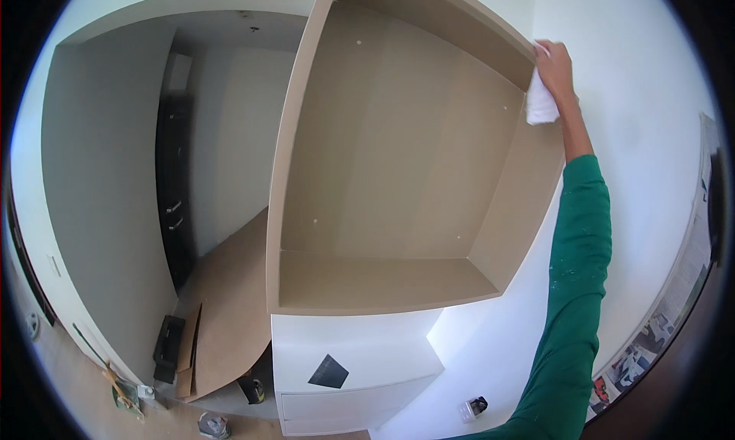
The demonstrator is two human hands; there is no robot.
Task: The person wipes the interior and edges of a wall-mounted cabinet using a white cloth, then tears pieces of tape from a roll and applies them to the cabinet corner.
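Observation:
My right hand point(556, 68), at the end of a raised arm in a green sleeve, is closed around a folded white cloth point(542, 103). The cloth hangs against the upper right side of a beige open-fronted wall cabinet point(398, 141). My fingers are bent over the cloth near the cabinet's front edge. Inside, the cabinet has no shelves, and a few small pale dots show on its back panel. My left hand is out of the picture.
Below stands a white drawer unit point(352, 405) with a dark square sheet point(329, 372) on top. A large brown board point(230, 310) leans at the left, near a dark door point(174, 187). A clear container point(473, 409) sits low at the right. A bucket-like item point(213, 425) is on the floor.

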